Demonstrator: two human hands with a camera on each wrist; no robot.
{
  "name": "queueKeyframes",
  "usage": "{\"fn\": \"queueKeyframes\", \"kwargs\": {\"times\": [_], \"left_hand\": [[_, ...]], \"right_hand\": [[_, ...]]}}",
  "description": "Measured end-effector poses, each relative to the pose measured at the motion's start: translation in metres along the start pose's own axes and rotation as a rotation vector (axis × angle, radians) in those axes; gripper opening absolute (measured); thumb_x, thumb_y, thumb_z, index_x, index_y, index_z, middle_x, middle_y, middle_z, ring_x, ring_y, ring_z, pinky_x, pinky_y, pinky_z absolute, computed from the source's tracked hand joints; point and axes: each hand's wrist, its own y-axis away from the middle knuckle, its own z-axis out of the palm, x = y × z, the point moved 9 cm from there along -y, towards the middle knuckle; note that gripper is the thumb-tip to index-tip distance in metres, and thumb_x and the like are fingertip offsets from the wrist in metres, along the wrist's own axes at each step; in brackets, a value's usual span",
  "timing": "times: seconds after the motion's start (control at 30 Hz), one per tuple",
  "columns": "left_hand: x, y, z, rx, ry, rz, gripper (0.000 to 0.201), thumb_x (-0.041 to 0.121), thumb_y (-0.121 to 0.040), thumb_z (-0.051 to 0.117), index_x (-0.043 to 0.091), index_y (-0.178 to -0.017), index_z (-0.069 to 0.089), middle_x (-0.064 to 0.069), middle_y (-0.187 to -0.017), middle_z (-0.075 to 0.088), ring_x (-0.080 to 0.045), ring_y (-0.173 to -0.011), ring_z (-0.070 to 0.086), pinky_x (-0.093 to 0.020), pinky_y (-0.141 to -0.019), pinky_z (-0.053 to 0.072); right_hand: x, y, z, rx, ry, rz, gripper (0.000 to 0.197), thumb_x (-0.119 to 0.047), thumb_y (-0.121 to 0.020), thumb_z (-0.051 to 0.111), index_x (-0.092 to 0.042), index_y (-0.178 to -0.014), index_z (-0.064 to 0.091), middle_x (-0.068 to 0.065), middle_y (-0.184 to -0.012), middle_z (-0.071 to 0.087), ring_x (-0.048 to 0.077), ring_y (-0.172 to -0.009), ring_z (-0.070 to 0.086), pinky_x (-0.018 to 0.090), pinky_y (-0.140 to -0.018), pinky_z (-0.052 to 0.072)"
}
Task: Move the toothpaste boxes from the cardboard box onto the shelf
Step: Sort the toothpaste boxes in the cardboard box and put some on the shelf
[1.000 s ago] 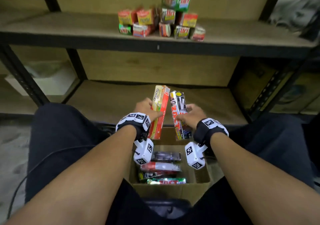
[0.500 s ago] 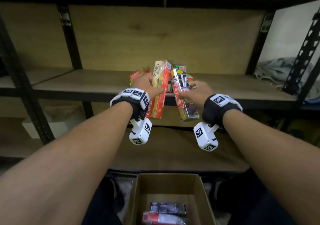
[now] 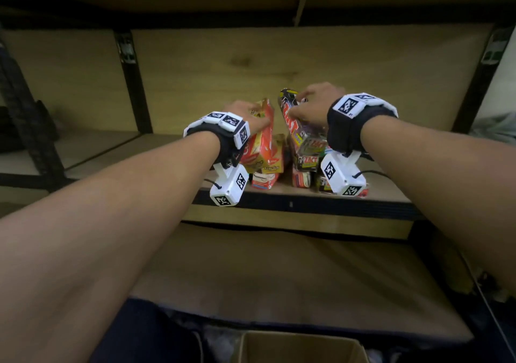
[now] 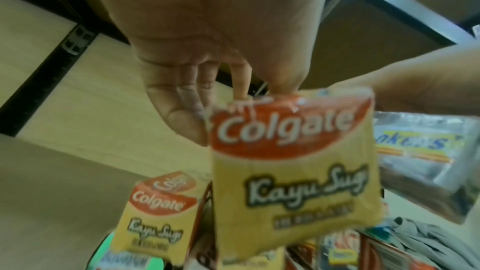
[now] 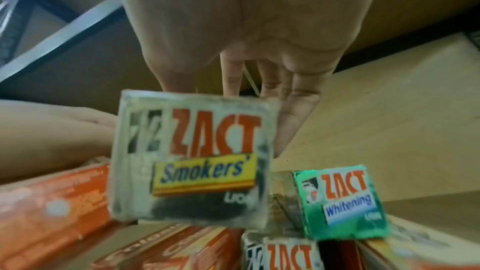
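Two hands are up at the shelf (image 3: pixel 307 203), each with one toothpaste box. On the left, the left hand (image 3: pixel 245 112) has its fingers and thumb curled round a yellow and red Colgate box (image 4: pixel 293 171), held tilted just above the pile of boxes (image 3: pixel 282 167) on the shelf. Beside it to the right, the right hand (image 3: pixel 310 102) grips a grey Zact Smokers box (image 5: pixel 192 159) the same way, tilted over the pile. A green Zact Whitening box (image 5: pixel 342 202) sits on top of the pile, further right. Low down, the cardboard box (image 3: pixel 301 346) shows only its top edge.
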Motion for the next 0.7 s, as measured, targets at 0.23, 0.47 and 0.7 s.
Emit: {"fn": "queueKeyframes", "kwargs": {"times": [0.23,0.47,0.7], "left_hand": [[-0.019,-0.055,0.028,-0.131,-0.177,0.030,0.047,0.063,-0.091,0.045,0.034,-0.120,0.067,0.002,-0.134,0.060,-0.026,-0.114,0.059,-0.025,-0.081,0.042],[-0.029,-0.080,0.058,-0.238,-0.209,0.039,0.047,0.063,-0.090,0.049,0.029,-0.116,0.070,0.001,-0.124,0.065,-0.023,-0.099,0.061,-0.026,-0.081,0.047],[-0.037,-0.087,0.068,-0.245,-0.220,-0.008,0.056,0.073,-0.081,0.050,0.027,-0.103,0.071,0.001,-0.111,0.067,-0.022,-0.094,0.063,-0.031,-0.082,0.052]], "right_hand": [[-0.001,-0.046,0.041,-0.074,0.170,-0.019,0.054,-0.070,-0.068,0.051,-0.028,-0.098,0.069,0.001,-0.100,0.069,0.027,-0.087,0.064,0.037,-0.084,0.055],[0.004,-0.064,0.066,-0.137,0.232,-0.050,0.043,-0.059,-0.079,0.057,-0.024,-0.098,0.071,0.003,-0.106,0.068,0.027,-0.093,0.063,0.037,-0.086,0.055],[0.007,-0.064,0.070,-0.138,0.327,-0.096,0.043,-0.048,-0.093,0.049,-0.016,-0.111,0.071,0.007,-0.121,0.065,0.029,-0.107,0.061,0.034,-0.092,0.052]]}}
